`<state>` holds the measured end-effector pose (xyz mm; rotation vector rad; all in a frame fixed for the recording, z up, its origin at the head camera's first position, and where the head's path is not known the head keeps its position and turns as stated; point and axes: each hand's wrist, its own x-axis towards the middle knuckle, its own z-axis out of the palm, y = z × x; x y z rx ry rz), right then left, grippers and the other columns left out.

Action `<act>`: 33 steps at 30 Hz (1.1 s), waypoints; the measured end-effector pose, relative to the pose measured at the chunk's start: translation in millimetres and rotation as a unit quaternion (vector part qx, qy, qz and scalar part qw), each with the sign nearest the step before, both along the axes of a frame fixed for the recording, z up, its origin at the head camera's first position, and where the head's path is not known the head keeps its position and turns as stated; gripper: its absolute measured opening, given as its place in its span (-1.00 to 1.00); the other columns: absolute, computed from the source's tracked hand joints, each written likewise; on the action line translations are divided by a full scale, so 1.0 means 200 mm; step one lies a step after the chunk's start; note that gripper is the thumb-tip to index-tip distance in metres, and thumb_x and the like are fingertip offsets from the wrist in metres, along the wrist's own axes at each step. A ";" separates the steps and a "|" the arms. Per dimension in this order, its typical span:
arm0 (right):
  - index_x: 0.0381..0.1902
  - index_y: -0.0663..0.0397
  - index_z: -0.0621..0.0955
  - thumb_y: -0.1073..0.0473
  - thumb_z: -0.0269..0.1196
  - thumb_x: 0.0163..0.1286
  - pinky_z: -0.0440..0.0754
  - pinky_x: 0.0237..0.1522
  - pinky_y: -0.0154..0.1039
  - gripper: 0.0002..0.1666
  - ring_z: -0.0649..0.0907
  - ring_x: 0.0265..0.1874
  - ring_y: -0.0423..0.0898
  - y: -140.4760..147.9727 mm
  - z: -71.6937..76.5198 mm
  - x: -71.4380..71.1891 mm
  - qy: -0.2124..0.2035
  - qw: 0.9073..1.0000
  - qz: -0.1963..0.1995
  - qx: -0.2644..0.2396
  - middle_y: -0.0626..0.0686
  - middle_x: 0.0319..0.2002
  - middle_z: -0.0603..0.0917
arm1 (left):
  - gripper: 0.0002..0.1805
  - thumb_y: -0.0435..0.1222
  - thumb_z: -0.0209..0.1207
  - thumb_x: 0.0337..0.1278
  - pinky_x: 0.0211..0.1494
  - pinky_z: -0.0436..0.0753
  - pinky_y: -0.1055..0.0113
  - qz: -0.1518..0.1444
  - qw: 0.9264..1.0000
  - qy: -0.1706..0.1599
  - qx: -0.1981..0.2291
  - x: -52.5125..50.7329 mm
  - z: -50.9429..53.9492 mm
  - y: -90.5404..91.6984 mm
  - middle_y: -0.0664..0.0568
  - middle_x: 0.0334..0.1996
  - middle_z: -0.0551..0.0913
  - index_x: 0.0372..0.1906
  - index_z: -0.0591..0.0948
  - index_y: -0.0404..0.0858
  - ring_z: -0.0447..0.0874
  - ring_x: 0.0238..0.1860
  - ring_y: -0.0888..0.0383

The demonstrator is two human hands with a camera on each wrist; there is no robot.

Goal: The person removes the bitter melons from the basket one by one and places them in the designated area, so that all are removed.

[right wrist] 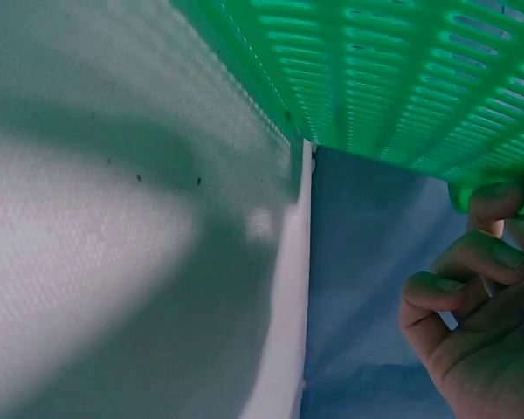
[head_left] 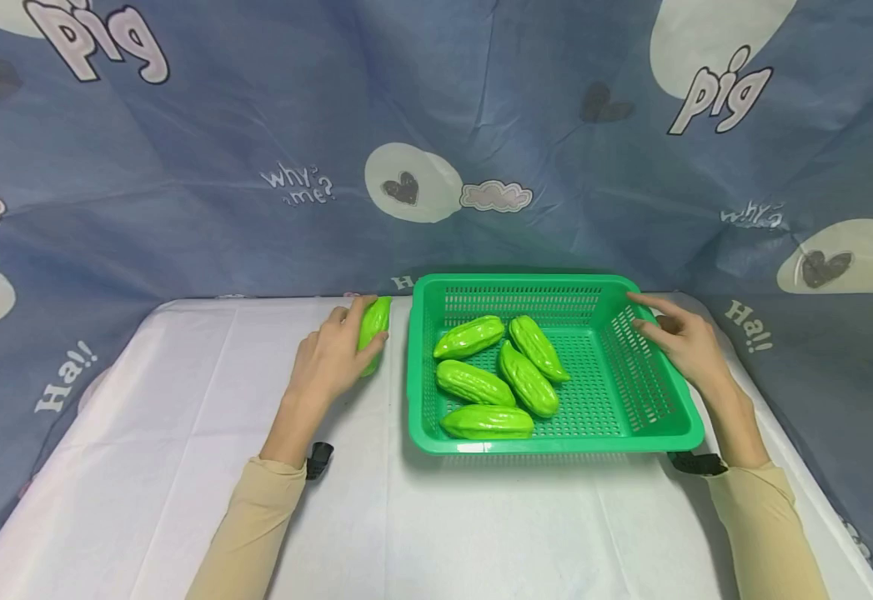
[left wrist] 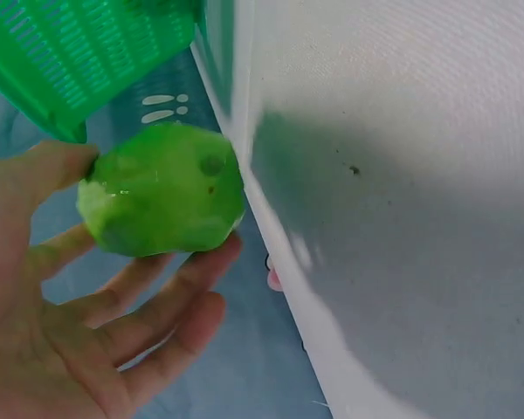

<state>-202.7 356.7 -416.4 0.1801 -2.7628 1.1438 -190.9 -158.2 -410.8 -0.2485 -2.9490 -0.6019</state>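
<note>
My left hand (head_left: 328,350) holds a bright green bitter melon (head_left: 376,323) between thumb and fingers, just left of the basket. In the left wrist view the bitter melon (left wrist: 162,190) appears end-on, with the thumb on one side and fingertips along the other. A green plastic basket (head_left: 556,446) stands on the table with several glossy bitter melons (head_left: 529,383) in its left and middle part. At the basket's right rim is my right hand (head_left: 687,342), its thumb reaching over the inside. Seen from the right wrist, curled fingers (right wrist: 485,257) grip the rim from outside.
A white cloth covers the table (head_left: 143,467). Behind it hangs a blue printed curtain (head_left: 271,125), close to the basket's back edge. A black wrist strap (head_left: 319,460) shows at the left wrist.
</note>
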 end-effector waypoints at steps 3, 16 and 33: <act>0.52 -0.31 0.56 -0.13 0.27 0.63 0.29 -0.71 -0.19 -0.43 0.20 -0.79 -0.18 0.00 0.00 0.00 -0.005 1.000 -0.001 0.003 -0.20 -0.77 0.25 | -0.32 0.07 0.17 0.55 -0.41 0.62 -0.02 0.000 1.000 -0.005 -0.016 0.00 -0.01 0.00 -0.33 0.08 0.70 0.60 0.33 -0.02 0.71 -0.36 -0.19; 0.53 -0.26 0.56 -0.07 0.29 0.62 0.26 -0.71 -0.19 -0.42 0.19 -0.80 -0.21 0.00 0.00 0.00 0.007 1.000 0.007 0.007 -0.20 -0.76 0.24 | -0.33 0.01 0.17 0.56 -0.28 0.67 -0.02 0.003 0.998 -0.040 0.044 -0.05 -0.05 0.01 -0.34 0.03 0.70 0.59 0.35 -0.12 0.73 -0.22 -0.20; 0.56 -0.16 0.53 -0.04 0.29 0.63 0.25 -0.71 -0.18 -0.39 0.18 -0.79 -0.25 0.01 -0.03 -0.01 0.005 1.000 0.004 0.001 -0.22 -0.75 0.21 | -0.42 -0.05 0.06 0.67 -0.06 0.79 -0.15 0.020 0.995 -0.066 0.069 -0.08 -0.08 0.03 -0.41 0.19 0.63 0.57 0.39 -0.21 0.77 -0.01 -0.32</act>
